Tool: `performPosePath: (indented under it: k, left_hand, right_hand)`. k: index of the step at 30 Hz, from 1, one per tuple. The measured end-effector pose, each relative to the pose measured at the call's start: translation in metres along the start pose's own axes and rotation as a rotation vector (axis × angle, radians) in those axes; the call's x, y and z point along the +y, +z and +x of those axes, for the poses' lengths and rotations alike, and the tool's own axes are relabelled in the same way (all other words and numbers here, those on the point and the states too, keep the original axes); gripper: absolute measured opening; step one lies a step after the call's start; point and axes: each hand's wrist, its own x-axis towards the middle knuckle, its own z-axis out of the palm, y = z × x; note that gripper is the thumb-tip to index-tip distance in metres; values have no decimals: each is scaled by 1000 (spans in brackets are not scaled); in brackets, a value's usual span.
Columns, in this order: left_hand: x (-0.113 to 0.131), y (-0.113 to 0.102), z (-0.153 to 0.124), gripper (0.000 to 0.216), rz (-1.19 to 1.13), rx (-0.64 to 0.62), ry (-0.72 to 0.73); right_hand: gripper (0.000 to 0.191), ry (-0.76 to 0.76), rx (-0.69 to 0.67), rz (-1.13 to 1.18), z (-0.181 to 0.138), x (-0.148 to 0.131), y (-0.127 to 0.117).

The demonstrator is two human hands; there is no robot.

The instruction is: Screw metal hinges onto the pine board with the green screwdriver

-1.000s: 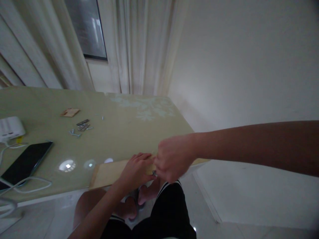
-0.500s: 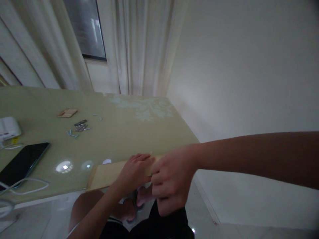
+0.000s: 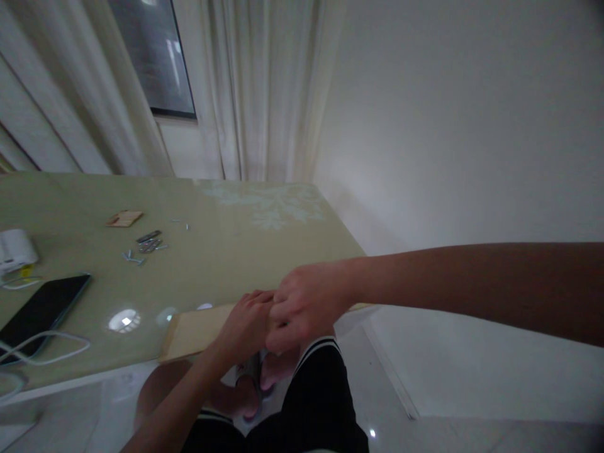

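Observation:
A pale wooden board (image 3: pixel 193 330) lies along the front edge of the green glass-topped table (image 3: pixel 226 251). My left hand (image 3: pixel 243 327) lies on the board's right part, fingers curled over it, holding it down. My right hand (image 3: pixel 302 305) comes in from the right and sits against the left hand's fingers at the board's edge. Its fingers are pinched shut, and whatever is in them is hidden. Below the table edge my legs in black shorts (image 3: pixel 321 402) show.
Several small metal screws and fittings (image 3: pixel 144 245) and a small wooden piece (image 3: pixel 124 218) lie further back on the left. A black phone (image 3: pixel 40 308), a white cable (image 3: pixel 47 349) and a white device (image 3: pixel 14 248) sit at the far left. Curtains (image 3: pixel 255 88) hang behind.
My right hand dropped below the table edge half a second ago and has come back up against the left hand's fingers. The left hand stayed on the board. The view shifted slightly.

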Motion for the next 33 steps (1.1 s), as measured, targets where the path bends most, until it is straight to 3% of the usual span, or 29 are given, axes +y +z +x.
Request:
performPosePath:
  k: [1,3,5,6,8,9,12,13,14,15,16,18,20,21,22,26,27,28,31,33]
  left_hand:
    - [0,0,0,31,3,1,-14]
    - [-1,1,0,46,-4,-6,-28]
    - [0,0,0,62,-16,-13,-20]
    - [1,-1,1,67,-17,-15,-17]
    - [2,-3,1,66,-12,-20,-27]
    - [3,-3,1,60,-10,-21,-36]
    - [5,-6,1,37,-26,-27,-27]
    - [5,-6,1,35,-36,-24,-18]
    - [5,-6,1,35,-42,-20,-12]
    - [5,-5,1,35,-44,-16,-11]
    - [5,-5,1,36,-40,-12,-17]
    - [4,-4,1,43,-30,-11,-20]
    - [3,-3,1,52,-21,-15,-13]
    - [3,-3,1,53,-18,-16,-17]
    - [4,-3,1,51,-13,-20,-29]
    - [6,-6,1,31,-19,-26,-31]
    - [6,-6,1,31,-26,-22,-24]
    - [6,-6,1,33,-29,-19,-22]
    - [4,-5,1,50,-20,-28,-39]
    - [3,-3,1,64,-12,-31,-31]
  right_hand:
    - [27,119,24,25,0,6,1]
    - [46,513,31,104,1,21,2]
    - [60,804,-66,167,3,32,1]
    - [59,875,-123,169,3,34,-1]
    - [48,857,-180,108,4,29,-5]
    - [41,764,-174,53,4,24,-6]
    - [29,208,-133,-66,4,6,-6]
    - [28,61,-110,-72,4,2,-4]
    - [28,8,-71,-66,4,1,-1]
    - [29,70,-8,-45,4,2,3]
    - [34,237,70,-16,5,4,7]
    - [49,689,198,39,7,11,13]
    - [53,960,200,44,9,15,15]
    - [49,968,154,22,9,15,15]
    - [43,883,95,-6,9,13,14]
    - [33,108,3,-11,4,2,12]
    - [36,45,16,-8,3,1,12]
    - [39,96,34,-14,1,3,12]
    - [61,657,-6,-11,-3,15,10]
    - [67,867,-99,15,-5,21,8]
